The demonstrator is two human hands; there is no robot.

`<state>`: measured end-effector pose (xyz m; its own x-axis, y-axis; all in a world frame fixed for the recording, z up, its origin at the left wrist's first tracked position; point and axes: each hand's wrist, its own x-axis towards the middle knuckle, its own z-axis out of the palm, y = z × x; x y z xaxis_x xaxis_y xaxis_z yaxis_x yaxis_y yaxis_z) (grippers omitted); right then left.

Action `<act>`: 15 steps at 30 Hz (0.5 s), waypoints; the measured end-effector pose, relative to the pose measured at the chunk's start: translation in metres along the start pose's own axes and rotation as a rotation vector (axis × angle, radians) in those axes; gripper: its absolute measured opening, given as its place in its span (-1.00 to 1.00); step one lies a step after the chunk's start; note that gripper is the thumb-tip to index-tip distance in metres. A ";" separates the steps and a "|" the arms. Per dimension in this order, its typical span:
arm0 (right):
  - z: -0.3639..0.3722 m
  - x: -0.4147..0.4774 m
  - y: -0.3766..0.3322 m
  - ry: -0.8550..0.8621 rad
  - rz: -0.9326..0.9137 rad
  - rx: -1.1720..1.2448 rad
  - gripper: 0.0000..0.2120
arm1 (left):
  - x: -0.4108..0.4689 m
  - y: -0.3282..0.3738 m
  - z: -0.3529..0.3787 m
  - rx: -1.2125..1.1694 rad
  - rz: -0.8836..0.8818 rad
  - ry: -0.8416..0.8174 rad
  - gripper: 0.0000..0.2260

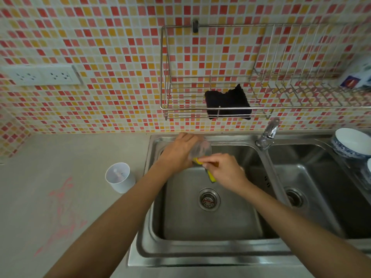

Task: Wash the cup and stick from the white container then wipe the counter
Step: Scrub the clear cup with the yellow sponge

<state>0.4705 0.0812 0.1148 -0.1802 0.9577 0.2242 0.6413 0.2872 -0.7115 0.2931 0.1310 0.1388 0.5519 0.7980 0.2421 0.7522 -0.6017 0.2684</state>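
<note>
Over the left sink basin [210, 227], my left hand [178, 151] grips a clear cup [201, 150], which looks blurred. My right hand [224, 169] presses a yellow and green sponge [210, 175] against the cup's lower edge. On the counter left of the sink stands the white container [120, 177], with a pale stick [118, 174] leaning inside it. Pink smears [64, 209] mark the grey counter [60, 157] in front of the container.
A faucet [268, 135] rises between the two basins. A black cloth [228, 102] lies in the wire rack [210, 109] on the tiled wall. Blue-patterned bowls [351, 142] sit by the right basin [321, 187]. Wall sockets [42, 75] are at the left.
</note>
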 end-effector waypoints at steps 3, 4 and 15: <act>-0.003 0.004 0.004 -0.034 -0.149 -0.158 -0.72 | -0.001 -0.003 0.000 0.008 0.018 -0.012 -0.36; -0.004 0.006 0.009 -0.015 -0.280 -0.340 -0.68 | 0.000 -0.004 -0.001 0.010 0.023 -0.020 -0.36; -0.006 0.011 0.008 -0.071 -0.100 -0.163 -0.76 | 0.004 -0.010 0.001 -0.038 -0.030 -0.082 -0.35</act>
<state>0.4776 0.0938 0.1155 -0.2975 0.9249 0.2366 0.7289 0.3801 -0.5695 0.2887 0.1402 0.1361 0.5581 0.8148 0.1569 0.7556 -0.5772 0.3098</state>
